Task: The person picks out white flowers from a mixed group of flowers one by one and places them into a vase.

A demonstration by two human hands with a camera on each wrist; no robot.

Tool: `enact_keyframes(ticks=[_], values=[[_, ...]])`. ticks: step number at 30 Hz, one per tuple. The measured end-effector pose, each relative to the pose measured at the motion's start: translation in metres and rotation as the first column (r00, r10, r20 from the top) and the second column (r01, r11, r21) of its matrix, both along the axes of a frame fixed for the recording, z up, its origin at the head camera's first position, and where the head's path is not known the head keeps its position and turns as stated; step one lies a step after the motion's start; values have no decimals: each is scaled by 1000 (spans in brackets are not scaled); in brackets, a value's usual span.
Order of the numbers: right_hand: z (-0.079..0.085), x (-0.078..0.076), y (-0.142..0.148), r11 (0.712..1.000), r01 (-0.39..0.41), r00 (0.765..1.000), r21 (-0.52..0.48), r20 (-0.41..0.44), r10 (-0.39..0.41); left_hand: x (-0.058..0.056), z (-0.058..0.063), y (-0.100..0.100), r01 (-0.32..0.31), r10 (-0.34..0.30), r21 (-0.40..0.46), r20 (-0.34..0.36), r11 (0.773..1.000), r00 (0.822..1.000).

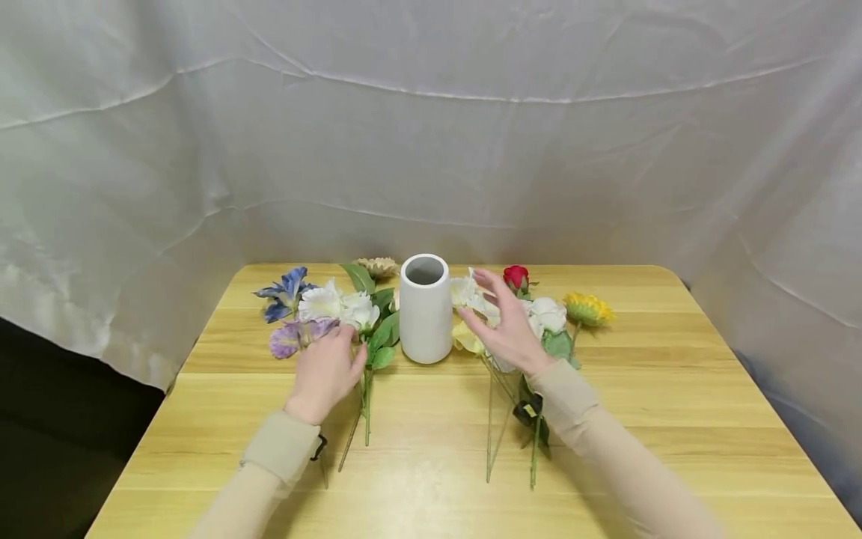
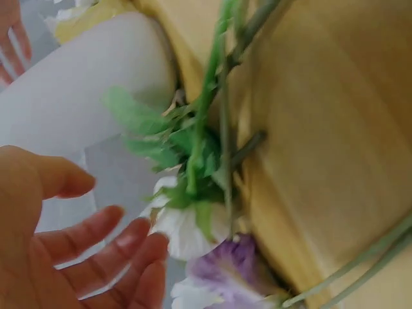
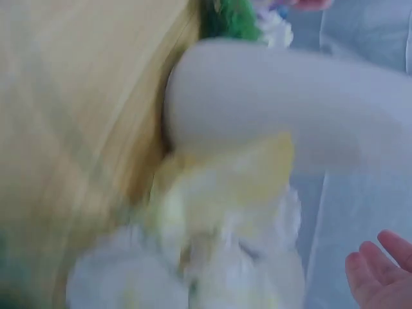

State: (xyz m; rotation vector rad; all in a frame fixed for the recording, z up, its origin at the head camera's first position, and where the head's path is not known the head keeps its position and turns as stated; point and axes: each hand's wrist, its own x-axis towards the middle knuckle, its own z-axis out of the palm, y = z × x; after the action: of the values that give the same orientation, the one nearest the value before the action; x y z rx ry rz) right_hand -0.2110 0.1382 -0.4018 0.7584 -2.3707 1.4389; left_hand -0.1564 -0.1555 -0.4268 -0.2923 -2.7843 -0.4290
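On either side of the upright white vase (image 1: 426,322), flowers (image 1: 319,302) were strewn. The left hand (image 1: 326,374) was held loosely curved, the right hand (image 1: 510,329) spread wider; nothing was visibly gripped. The vase could be tipped by a stray nudge — neighbouring flowers dragged by crowded stems (image 1: 367,412). Left fingertip contact could not be told; the right-wrist view was blurred.
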Motion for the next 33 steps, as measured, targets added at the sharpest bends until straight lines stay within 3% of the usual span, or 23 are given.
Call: enact_keyframes(ticks=[4, 10, 16, 20, 24, 28, 33], values=[[-3, -2, -24, 998, -16, 995, -60, 98, 21, 0, -8, 2, -26, 27, -21, 64, 999, 998], [-9, -5, -49, 999, 11, 991, -40, 134, -6, -3, -17, 5, -47, 53, -42, 165, 998, 985], [-18, -9, -61, 998, 46, 993, -36, 114, -42, -8, -20, 9, -63, 80, -66, 311, 996, 947], [-21, -11, -62, 998, 61, 993, -33, 105, -57, -9, -21, 10, -69, 87, -63, 369, 996, 925], [-20, -11, -61, 998, 57, 992, -25, 111, -54, -11, -22, 8, -63, 70, -30, 412, 998, 909], [-19, -11, -58, 998, 57, 989, -7, 136, -56, -13, -23, 4, -73, 51, 28, 476, 997, 878], [-18, -13, -53, 999, 44, 988, -9, 149, -42, -14, -22, -1, -103, 3, 163, 523, 981, 852]])
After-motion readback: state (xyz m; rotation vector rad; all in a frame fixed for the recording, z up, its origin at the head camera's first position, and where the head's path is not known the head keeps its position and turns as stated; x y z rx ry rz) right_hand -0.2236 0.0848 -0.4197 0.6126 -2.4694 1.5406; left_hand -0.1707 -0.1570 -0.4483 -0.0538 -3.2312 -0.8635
